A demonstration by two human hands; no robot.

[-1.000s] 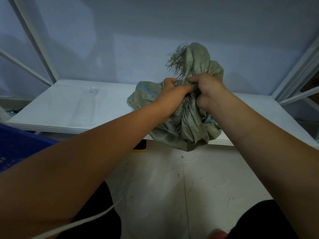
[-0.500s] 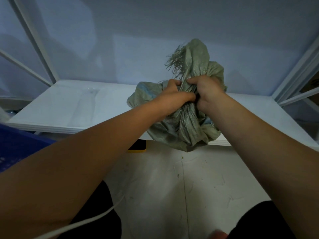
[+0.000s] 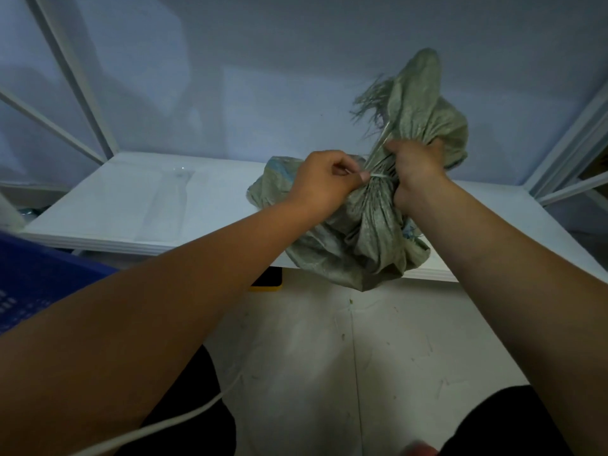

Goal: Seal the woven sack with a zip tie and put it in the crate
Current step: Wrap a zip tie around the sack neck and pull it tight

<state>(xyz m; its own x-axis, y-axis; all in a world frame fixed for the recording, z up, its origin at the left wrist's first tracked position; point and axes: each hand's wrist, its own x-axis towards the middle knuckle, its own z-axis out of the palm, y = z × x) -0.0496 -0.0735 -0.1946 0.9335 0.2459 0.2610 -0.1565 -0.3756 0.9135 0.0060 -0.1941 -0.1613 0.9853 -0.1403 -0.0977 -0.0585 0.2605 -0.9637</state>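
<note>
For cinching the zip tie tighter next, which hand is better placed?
Probably the left hand: its fingers pinch the thin white zip tie looped round the neck of the grey-green woven sack. The right hand grips the bunched neck, steadying it on the white shelf.

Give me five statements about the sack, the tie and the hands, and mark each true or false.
1. A pale zip tie circles the gathered neck of the woven sack. True.
2. The sack lies inside the blue crate. False: it rests on the white shelf, its bottom overhanging the front edge.
3. The right hand grips the sack's neck. True.
4. The left hand rests flat on the shelf. False: its fingers pinch at the tie.
5. The crate stands at the right. False: it is at the left edge.
</note>
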